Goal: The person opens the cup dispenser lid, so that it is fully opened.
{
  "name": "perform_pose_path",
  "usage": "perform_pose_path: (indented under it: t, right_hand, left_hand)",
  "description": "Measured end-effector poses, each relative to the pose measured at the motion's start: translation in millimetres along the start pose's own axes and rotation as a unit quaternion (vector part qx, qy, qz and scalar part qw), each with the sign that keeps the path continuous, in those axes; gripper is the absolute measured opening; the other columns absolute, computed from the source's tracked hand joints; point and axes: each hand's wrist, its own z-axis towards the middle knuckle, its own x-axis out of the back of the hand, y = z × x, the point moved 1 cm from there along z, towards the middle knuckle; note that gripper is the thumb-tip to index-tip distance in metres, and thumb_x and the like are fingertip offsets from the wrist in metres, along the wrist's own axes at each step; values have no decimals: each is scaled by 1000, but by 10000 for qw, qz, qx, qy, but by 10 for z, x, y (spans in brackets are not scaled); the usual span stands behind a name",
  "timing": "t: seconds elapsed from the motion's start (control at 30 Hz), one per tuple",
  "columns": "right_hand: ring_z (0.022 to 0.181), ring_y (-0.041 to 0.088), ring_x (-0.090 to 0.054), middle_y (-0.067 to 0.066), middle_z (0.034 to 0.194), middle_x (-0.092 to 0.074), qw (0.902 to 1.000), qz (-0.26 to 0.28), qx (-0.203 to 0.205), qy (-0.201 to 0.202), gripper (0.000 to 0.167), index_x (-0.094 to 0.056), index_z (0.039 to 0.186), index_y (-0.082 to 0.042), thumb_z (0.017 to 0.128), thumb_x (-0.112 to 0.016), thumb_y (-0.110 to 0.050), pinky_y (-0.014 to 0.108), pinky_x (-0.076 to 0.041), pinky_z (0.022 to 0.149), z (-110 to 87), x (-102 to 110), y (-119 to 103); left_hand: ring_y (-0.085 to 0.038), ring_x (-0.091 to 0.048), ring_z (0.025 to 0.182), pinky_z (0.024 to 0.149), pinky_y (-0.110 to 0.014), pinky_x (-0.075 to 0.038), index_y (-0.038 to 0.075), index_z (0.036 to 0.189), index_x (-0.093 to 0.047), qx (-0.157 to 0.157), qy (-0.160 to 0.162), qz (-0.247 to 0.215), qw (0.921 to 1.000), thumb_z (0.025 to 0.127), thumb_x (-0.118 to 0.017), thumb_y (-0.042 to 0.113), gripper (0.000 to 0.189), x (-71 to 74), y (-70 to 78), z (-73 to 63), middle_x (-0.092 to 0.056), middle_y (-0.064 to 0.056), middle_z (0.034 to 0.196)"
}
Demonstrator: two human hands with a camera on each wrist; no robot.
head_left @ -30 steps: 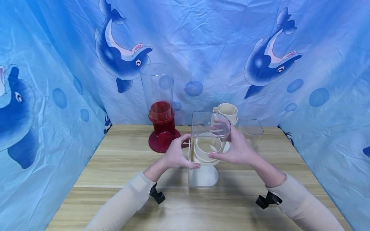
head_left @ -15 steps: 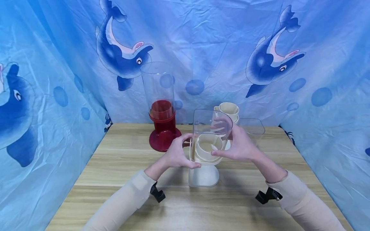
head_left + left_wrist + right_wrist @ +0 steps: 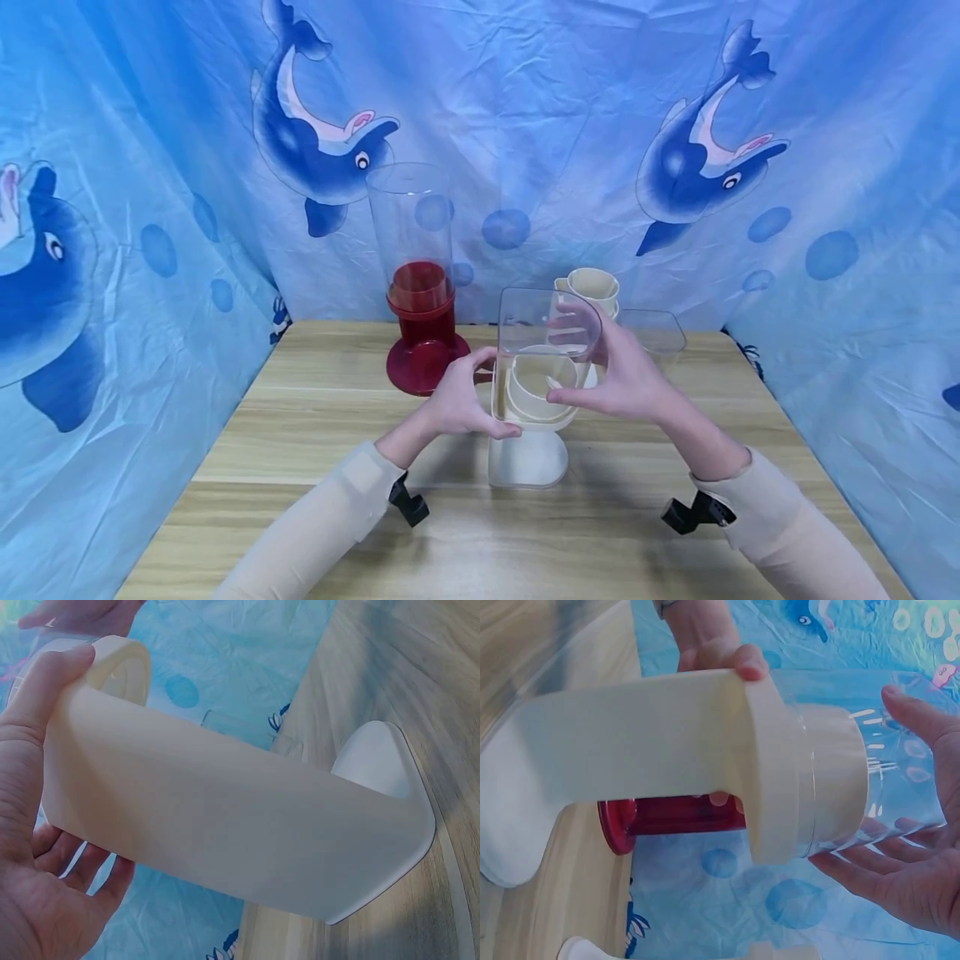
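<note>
A cream stand (image 3: 528, 458) with a flat foot and a round collar stands upright on the table. My left hand (image 3: 459, 402) grips its upper end from the left; in the left wrist view the thumb lies over the top edge and the fingers curl behind the stand's back (image 3: 210, 795). A clear plastic container (image 3: 540, 321), flat on one side and rounded on the other, sits over the ring of the collar (image 3: 832, 776). My right hand (image 3: 626, 375) holds that container from the right, thumb on the near side and fingers on the far side.
Behind on the left stands a red stand (image 3: 427, 333) topped by a clear cylinder (image 3: 408, 221). A second cream stand (image 3: 594, 286) is behind my right hand, with another clear container (image 3: 656, 329) beside it. A blue dolphin-print curtain (image 3: 495, 108) surrounds the wooden table (image 3: 322, 467).
</note>
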Motion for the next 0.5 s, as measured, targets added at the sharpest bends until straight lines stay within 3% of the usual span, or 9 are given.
perform_pose_path:
  t: [0.2, 0.33, 0.5]
  right_hand:
    - [139, 45, -59, 22, 156, -53, 9989, -75, 359, -304, 118, -27, 164, -13, 71, -98, -4, 55, -56, 109, 105, 163, -79]
    - [146, 40, -54, 15, 162, -49, 9952, -393, 647, -624, 109, -34, 163, -17, 73, -96, -6, 63, -50, 115, 282, 336, -245]
    - [133, 26, -65, 6, 151, -60, 9813, -1107, 1037, -1186, 88, -53, 150, -11, 75, -98, -22, 49, -60, 106, 462, 408, -423]
  left_hand:
    - [-27, -65, 116, 105, -43, -61, 11, 136, -62, -41, 48, -34, 10000, 63, -99, 28, 84, -8, 15, -13, -71, -5, 125]
    - [-24, -65, 113, 104, -43, -62, 11, 135, -62, -80, 90, -4, 9999, 62, -99, 28, 84, -13, 22, -19, -71, -5, 122]
    - [-23, -65, 115, 105, -43, -61, 11, 137, -61, -55, 43, -4, 10000, 64, -98, 28, 83, -20, 33, -31, -71, -5, 124]
